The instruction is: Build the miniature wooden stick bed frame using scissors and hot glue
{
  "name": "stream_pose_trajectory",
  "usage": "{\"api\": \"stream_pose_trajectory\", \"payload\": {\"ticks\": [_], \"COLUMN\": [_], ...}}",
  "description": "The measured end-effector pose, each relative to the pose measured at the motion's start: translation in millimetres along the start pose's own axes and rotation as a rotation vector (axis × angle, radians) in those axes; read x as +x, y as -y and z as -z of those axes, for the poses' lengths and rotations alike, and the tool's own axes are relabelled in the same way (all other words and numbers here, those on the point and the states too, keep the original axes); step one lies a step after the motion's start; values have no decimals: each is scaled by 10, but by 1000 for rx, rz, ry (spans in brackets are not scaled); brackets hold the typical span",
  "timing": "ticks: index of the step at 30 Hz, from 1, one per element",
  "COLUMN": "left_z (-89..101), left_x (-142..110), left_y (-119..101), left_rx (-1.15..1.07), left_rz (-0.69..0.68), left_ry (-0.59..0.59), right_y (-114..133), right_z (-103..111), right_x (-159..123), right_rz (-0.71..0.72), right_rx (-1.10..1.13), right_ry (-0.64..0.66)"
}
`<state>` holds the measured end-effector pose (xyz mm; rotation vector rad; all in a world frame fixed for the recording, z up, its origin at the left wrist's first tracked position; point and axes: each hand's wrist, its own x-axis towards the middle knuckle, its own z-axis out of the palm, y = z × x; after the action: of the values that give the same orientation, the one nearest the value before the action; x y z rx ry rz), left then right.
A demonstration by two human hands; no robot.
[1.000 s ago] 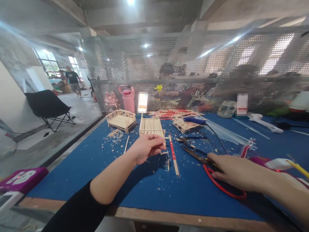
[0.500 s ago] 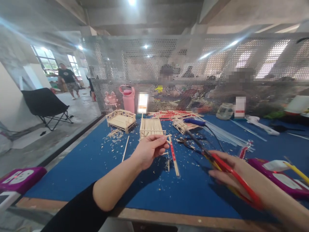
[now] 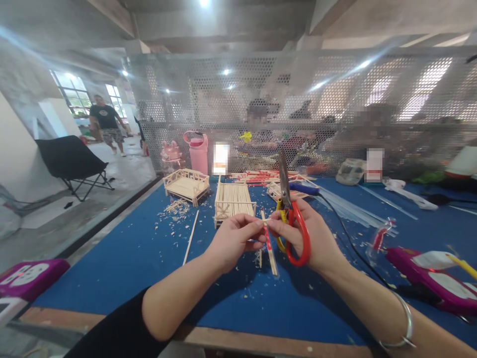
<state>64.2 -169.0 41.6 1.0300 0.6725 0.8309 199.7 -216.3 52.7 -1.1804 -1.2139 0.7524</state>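
Note:
My left hand (image 3: 233, 241) pinches the end of a short thin wooden stick (image 3: 265, 221) between thumb and fingers. Meeting it from the other side, the thumb and fingertip of my right hand (image 3: 316, 236) touch the stick's other end. That right hand also carries scissors (image 3: 306, 241) with red and yellow handles, blades pointing up and away. Beneath the stick lie chopsticks in a red-printed wrapper (image 3: 271, 253). Just beyond my hands stands a small wooden-stick frame with a slatted top (image 3: 234, 194). A similar railed piece (image 3: 188, 186) is to its left.
A loose stick (image 3: 191, 238) and wood scraps (image 3: 175, 209) lie on the blue tabletop (image 3: 122, 278). A blue-handled tool (image 3: 307, 189) with a black cord, clear rods (image 3: 346, 209) and a purple power strip (image 3: 421, 278) are at right. Behind stand a pink bottle (image 3: 198, 154) and a perforated screen (image 3: 208, 89).
My right hand has swung in from the right with the scissors, their blades turning upward, and now meets the stick in my left hand. A person in the background has shifted slightly.

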Motion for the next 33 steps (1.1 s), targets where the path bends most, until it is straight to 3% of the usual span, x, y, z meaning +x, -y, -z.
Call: {"api": "stream_pose_trajectory", "payload": {"ticks": [8, 11, 14, 19, 22, 24, 26, 28, 30, 31, 33], "left_z": [-23, -42, 47, 346, 342, 215, 21, -196, -392, -468, -549], "left_x": [12, 4, 26, 104, 99, 60, 0, -79, -183, -247, -398], "left_y": [45, 46, -5, -139, -166, -136, -45, 108, 287, 363, 443], "left_rx": [44, 124, 392, 1198, 1405, 1272, 923, 476, 220, 167, 289], "left_rz": [53, -12, -81, 39, -79, -240, -334, -194, 104, 210, 248], "left_ry": [69, 80, 19, 94, -3, -92, -95, 88, 285, 321, 296], "right_y": [-157, -195, -198, -194, -183, -149, -100, -54, -19, -5, 30], "right_z": [53, 59, 70, 212, 296, 297, 250, 174, 111, 100, 145], "right_x": [11, -6, -8, 91, 159, 173, 158, 122, 83, 70, 71], "right_rz": [-51, -69, -106, -14, -12, -36, -25, 18, 74, 99, 157], "right_rx": [209, 272, 253, 233, 360, 450, 518, 568, 588, 581, 524], "right_ry": [-32, -17, 22, -163, -196, -175, -150, -130, -103, -88, -94]}}
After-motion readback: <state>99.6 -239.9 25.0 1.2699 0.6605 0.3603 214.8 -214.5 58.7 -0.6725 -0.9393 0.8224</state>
